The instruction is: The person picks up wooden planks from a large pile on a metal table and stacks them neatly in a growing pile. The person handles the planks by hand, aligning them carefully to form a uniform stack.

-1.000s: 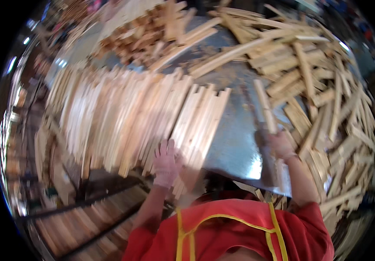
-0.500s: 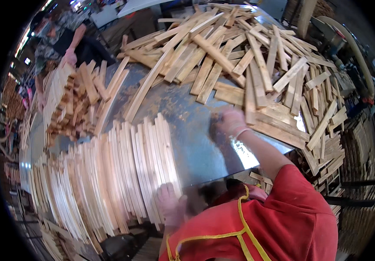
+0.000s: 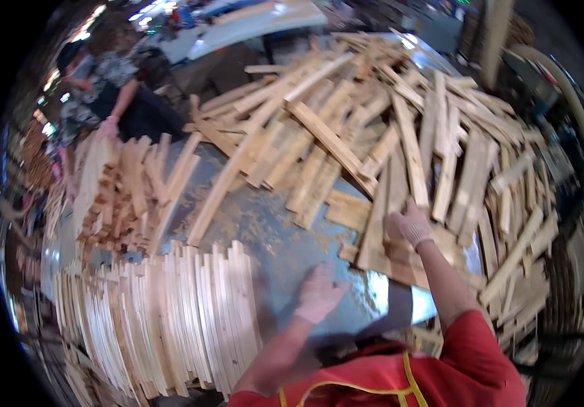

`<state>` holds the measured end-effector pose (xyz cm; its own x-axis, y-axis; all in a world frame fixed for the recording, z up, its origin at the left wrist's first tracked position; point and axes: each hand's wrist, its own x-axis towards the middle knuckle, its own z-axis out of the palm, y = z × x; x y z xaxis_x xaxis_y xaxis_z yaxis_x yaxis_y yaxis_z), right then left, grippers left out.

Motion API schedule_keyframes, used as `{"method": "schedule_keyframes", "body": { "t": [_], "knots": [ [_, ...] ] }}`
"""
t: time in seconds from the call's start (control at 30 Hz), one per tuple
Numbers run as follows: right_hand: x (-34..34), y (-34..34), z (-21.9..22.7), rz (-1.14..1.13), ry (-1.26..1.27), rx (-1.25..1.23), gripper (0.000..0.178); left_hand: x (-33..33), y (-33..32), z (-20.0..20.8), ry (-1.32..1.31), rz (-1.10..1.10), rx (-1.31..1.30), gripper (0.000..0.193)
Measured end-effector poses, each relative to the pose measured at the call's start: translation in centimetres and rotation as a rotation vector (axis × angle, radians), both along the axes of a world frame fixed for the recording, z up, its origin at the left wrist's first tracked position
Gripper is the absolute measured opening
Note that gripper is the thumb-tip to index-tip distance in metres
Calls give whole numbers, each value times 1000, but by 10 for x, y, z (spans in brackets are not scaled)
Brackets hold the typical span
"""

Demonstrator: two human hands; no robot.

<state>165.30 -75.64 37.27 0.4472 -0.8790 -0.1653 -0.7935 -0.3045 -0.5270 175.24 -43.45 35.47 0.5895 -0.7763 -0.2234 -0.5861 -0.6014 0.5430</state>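
Note:
My right hand (image 3: 410,225), in a pale glove, is at the near end of a wooden plank (image 3: 408,152) in the loose pile, its fingers closed on that end. Slight blur softens the fingertips. Over the bare metal tabletop, my left hand (image 3: 320,296), also gloved, is held with its fingers apart and nothing in it. Left of it stands a tight row of thin wooden strips (image 3: 170,312), set side by side along the near edge. The loose pile of planks (image 3: 332,142) lies crisscrossed across the far side and the right.
At the far left a person (image 3: 112,95) stands with a gloved hand on a stack of wood pieces (image 3: 105,183). The metal table (image 3: 292,234) has sawdust scattered on it. A thick hose (image 3: 576,102) and machinery stand at the far right.
My left hand has come off the strip row and moved right over the table. My right hand has gone from the bare tabletop to the planks at the right. The view has shifted.

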Motion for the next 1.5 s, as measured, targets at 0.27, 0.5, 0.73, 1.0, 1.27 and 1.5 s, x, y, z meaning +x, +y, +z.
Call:
{"method": "schedule_keyframes", "body": {
  "t": [0.27, 0.5, 0.73, 1.0, 1.27, 1.5],
  "knots": [
    [8, -69, -46, -400, -894, 716, 78, -10, -146, 30, 691, 149, -47, 51],
    [-42, 95, 85, -294, -1087, 1324, 45, -5, 46, 110, 917, 290, -363, 43],
    [-113, 307, -14, 86, -511, 1297, 58, -81, 215, 66, 270, 421, -292, 49],
    [-38, 420, -16, 675, 67, 679, 76, -120, 284, 60, -340, 379, -81, 47],
    [-15, 332, 24, 882, -102, 298, 51, -100, 269, 50, -492, 256, -15, 86],
    [-94, 113, 21, 569, 435, -294, 87, -92, 233, 38, -465, 146, 452, 97]
  ]
}}
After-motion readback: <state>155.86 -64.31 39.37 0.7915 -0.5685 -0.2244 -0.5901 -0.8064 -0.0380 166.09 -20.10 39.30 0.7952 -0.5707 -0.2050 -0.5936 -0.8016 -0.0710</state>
